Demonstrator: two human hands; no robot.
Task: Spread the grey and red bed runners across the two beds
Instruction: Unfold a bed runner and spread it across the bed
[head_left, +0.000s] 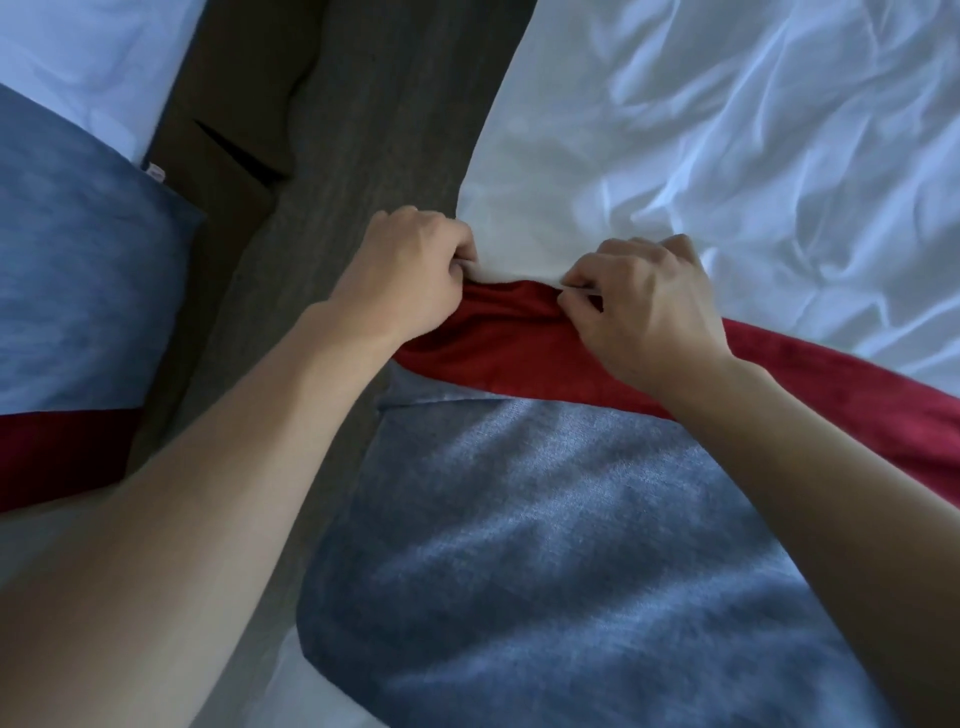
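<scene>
A grey and red bed runner (545, 519) lies across the right bed (753, 156), which has a wrinkled white duvet. Its red band (498, 343) runs along the far edge. My left hand (410, 275) grips the red edge together with some white duvet at the bed's side. A little to the right, my right hand (649, 306) pinches the same red edge. A second grey and red runner (78, 291) lies on the left bed (78, 57).
A strip of dark wood-look floor (332, 130) runs between the two beds. A small white label (155, 171) sticks out at the left bed's edge.
</scene>
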